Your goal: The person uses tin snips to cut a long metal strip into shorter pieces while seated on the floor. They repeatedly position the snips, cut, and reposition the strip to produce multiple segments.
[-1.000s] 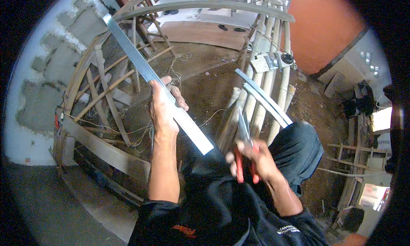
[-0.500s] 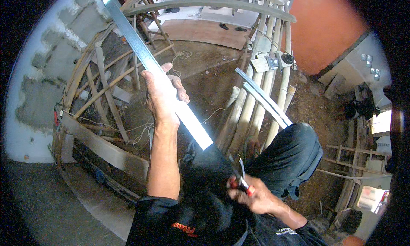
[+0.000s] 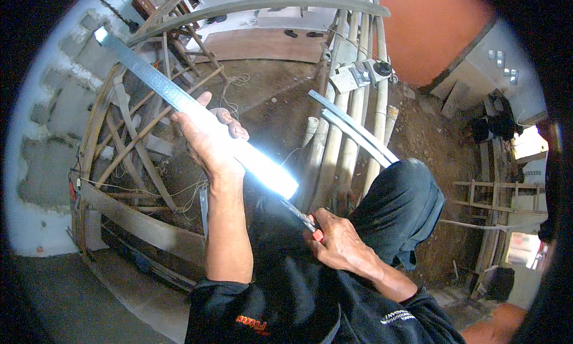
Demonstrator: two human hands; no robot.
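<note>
A long, shiny metal channel [image 3: 156, 83] slants from the upper left down to the middle, its near part glaring white. My left hand [image 3: 210, 140] grips it from beneath, thumb and fingers curled up around its edges. In my right hand [image 3: 341, 241] is a pair of red-handled tin snips [image 3: 317, 234], fingers closed on the handles. The blades reach up to the channel's lower end; glare hides whether they touch it. Beyond my bent, dark-trousered knee [image 3: 399, 203], two more metal strips [image 3: 357, 134] rest on bamboo poles.
Bamboo poles [image 3: 334, 144] run away from me, carrying a power tool [image 3: 377, 72] and pale blocks. At left stands a wooden pole frame [image 3: 128, 135] with loose cord, before a patched wall [image 3: 54, 165]. A plywood sheet [image 3: 256, 45] with sandals lies at the back. Bare soil covers the ground.
The snips have swung up and left to the channel's lower end. The channel has tilted flatter, its far end moving left and down. My view has shifted slightly right.
</note>
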